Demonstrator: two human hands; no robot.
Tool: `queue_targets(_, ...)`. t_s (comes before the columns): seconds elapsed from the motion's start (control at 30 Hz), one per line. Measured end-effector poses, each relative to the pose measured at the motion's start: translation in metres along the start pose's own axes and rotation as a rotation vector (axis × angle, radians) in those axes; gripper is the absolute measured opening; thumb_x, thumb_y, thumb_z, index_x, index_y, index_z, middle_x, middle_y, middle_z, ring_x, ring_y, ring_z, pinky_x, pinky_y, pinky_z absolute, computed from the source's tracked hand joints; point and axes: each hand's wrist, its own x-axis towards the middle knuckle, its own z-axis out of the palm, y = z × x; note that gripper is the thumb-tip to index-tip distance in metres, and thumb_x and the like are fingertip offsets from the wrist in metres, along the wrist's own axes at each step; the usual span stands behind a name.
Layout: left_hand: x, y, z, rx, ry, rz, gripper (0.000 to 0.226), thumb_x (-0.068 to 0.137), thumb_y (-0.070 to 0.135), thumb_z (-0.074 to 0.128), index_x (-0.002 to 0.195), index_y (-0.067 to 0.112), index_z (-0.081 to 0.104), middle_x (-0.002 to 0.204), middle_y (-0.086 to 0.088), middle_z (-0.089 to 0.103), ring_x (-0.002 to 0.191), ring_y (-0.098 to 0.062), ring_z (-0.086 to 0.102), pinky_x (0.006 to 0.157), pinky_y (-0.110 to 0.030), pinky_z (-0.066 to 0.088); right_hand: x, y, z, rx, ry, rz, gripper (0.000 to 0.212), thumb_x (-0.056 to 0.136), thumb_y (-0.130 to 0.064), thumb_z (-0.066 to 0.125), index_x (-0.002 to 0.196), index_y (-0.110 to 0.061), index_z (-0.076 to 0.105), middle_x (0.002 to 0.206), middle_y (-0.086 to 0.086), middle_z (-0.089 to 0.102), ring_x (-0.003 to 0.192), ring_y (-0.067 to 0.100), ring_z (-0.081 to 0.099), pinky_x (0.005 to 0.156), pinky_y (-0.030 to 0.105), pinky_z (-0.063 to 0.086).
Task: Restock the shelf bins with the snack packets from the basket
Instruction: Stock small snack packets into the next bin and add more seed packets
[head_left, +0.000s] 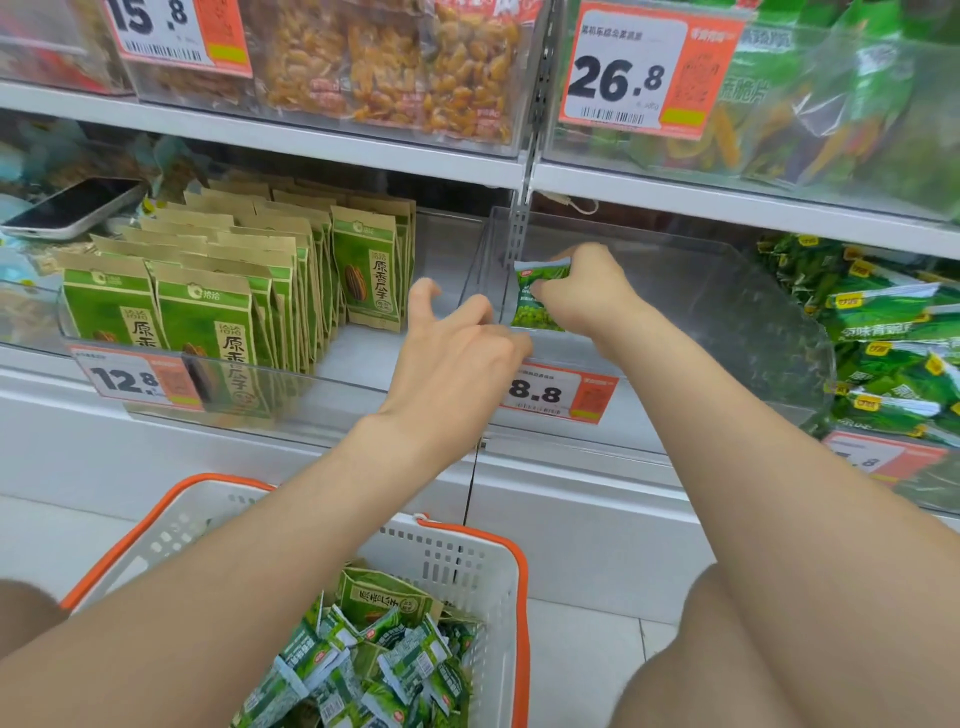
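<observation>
Head view, white shop shelves (311, 140), clear bin (675, 291), tiled floor (597, 649), basket (467, 561) below

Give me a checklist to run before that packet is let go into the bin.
1. Grip: right hand pinches the packet. Ok.
2. Position: the packet is inside the bin, past its front wall. Ok.
3. Space: no other stock shows in the bin. Ok.
4. Match: the print on the tag is too small to check against the packet. Cannot tell.
5. Left hand: open, holding nothing, at the bin's front edge and beside the packet rather than under it. Ok.
6. Supply: more packets lie in the basket. Ok.
</observation>
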Motion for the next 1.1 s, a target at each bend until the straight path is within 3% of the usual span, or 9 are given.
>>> queue_targets(0.13,-0.004,0.004,-0.010,-0.012,-0.033,0.021,0.047,0.064,-0.002,0.081,0.097,0.029,0.071,0.079,0.010,0.070,0.112,-0.020,0.054,0.105,-0.057,0.012,-0.007,0.005,-0.006,-0.015,0.000,-0.027,0.026,0.094,-0.019,0.067,0.118,-0.009,0.063,0.110,0.013,0.067,0.096,0.026,0.067,0.061,0.027,0.045)
queue_targets(0.3,-0.028,0.012,-0.024,0.047,-0.104,0.050,0.047,0.062,-0.004,0.075,0.097,0.027,0.068,0.089,0.010,0.072,0.129,-0.023,0.052,0.106,-0.061,0.012,-0.017,0.011,-0.010,-0.147,-0.035,-0.050,0.024,0.092,-0.026,0.072,0.093,-0.008,0.056,0.093,0.009,0.060,0.069,0.016,0.055,0.049,0.026,0.035)
queue_targets(0.43,-0.041,0.012,-0.030,0.127,-0.181,0.094,0.050,0.062,-0.006,0.072,0.101,0.026,0.066,0.090,0.009,0.070,0.138,-0.023,0.046,0.107,-0.067,0.007,-0.026,0.009,-0.007,-0.140,-0.089,-0.062,0.022,0.090,-0.025,0.075,0.099,-0.006,0.067,0.099,0.013,0.069,0.089,0.029,0.067,0.064,0.030,0.046)
queue_targets(0.57,-0.049,0.008,-0.026,0.123,-0.194,0.139,0.043,0.065,-0.002,0.075,0.099,0.023,0.067,0.086,0.007,0.070,0.129,-0.024,0.052,0.108,-0.067,0.010,-0.027,0.008,0.001,-0.204,-0.126,-0.028,0.028,0.090,-0.025,0.076,0.109,-0.007,0.068,0.110,0.017,0.067,0.092,0.029,0.060,0.060,0.028,0.038)
queue_targets(0.7,-0.051,0.000,-0.024,-0.006,-0.120,0.185,0.014,0.089,0.029,0.069,0.103,0.025,0.069,0.094,0.010,0.071,0.132,-0.022,0.048,0.111,-0.063,0.013,-0.020,0.008,0.008,-0.296,-0.174,0.013,0.024,0.092,-0.018,0.071,0.109,-0.003,0.065,0.109,0.019,0.067,0.091,0.033,0.063,0.059,0.031,0.042)
queue_targets(0.83,-0.051,-0.004,-0.032,-0.174,0.007,0.107,0.040,0.098,0.043,0.045,0.124,0.022,0.066,0.146,0.002,0.056,0.145,-0.029,0.034,0.111,-0.057,0.023,-0.006,0.003,0.015,-0.300,-0.188,0.056,0.029,0.092,-0.010,0.061,0.119,-0.007,0.070,0.109,0.018,0.071,0.100,0.033,0.070,0.080,0.038,0.062)
queue_targets(0.97,-0.040,-0.017,-0.029,-0.310,0.129,-0.070,0.052,0.098,0.033,0.053,0.147,0.018,0.047,0.149,-0.009,0.044,0.135,-0.033,0.041,0.104,-0.051,0.039,0.012,-0.006,0.024,-0.363,-0.171,0.099,0.041,0.094,-0.019,0.063,0.133,-0.007,0.061,0.121,0.013,0.068,0.108,0.031,0.069,0.083,0.040,0.062)
queue_targets(1.03,-0.034,-0.024,-0.020,-0.427,-0.006,-0.192,0.068,0.102,0.040,0.051,0.160,0.013,0.027,0.154,-0.012,0.039,0.136,-0.034,0.045,0.105,-0.052,0.044,0.022,-0.009,0.029,-0.367,-0.176,0.133,0.048,0.093,-0.019,0.063,0.139,-0.007,0.055,0.127,0.011,0.066,0.101,0.030,0.070,0.068,0.034,0.059)
queue_targets(1.1,-0.030,-0.028,-0.011,-0.475,-0.173,-0.266,0.069,0.105,0.046,0.046,0.159,0.012,0.020,0.141,-0.016,0.054,0.123,-0.038,0.056,0.095,-0.051,0.051,0.033,-0.008,0.034,-0.330,-0.189,0.158,0.044,0.091,-0.013,0.065,0.134,-0.005,0.058,0.124,0.013,0.067,0.095,0.029,0.071,0.061,0.027,0.055)
